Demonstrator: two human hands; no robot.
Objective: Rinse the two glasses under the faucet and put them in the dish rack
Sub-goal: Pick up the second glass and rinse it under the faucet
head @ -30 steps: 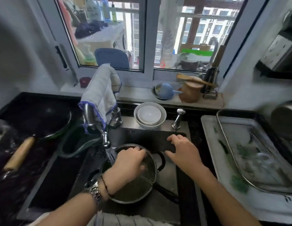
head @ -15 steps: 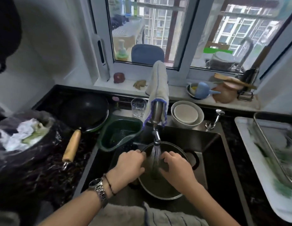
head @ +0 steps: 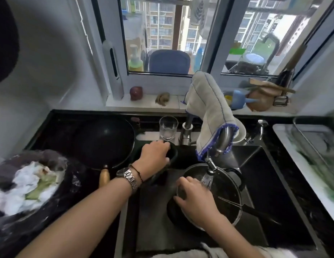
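A clear glass [head: 168, 128] stands upright on the sink's back ledge, left of the faucet [head: 221, 141]. My left hand [head: 155, 155] lies just in front of its base, over the rim of a dark basin [head: 172, 155], with fingers loosely curled and nothing in them. Water [head: 207, 180] runs from the faucet into a pot [head: 227, 192] in the sink. Beside the stream, my right hand [head: 196, 199] is curled around what looks like a second glass [head: 181, 191], mostly hidden by the fingers. The metal dish rack [head: 300, 135] sits at the far right.
A grey cloth [head: 209, 112] hangs over the faucet, and white bowls [head: 240, 134] stand behind it. A black wok [head: 106, 138] with a wooden handle sits left of the sink, and a rubbish bag [head: 32, 179] lies further left. A soap pump [head: 261, 125] is at the back right.
My left hand has left the water stream and moved up and left to the standing glass. My right hand stays by the stream. The view has swung left.
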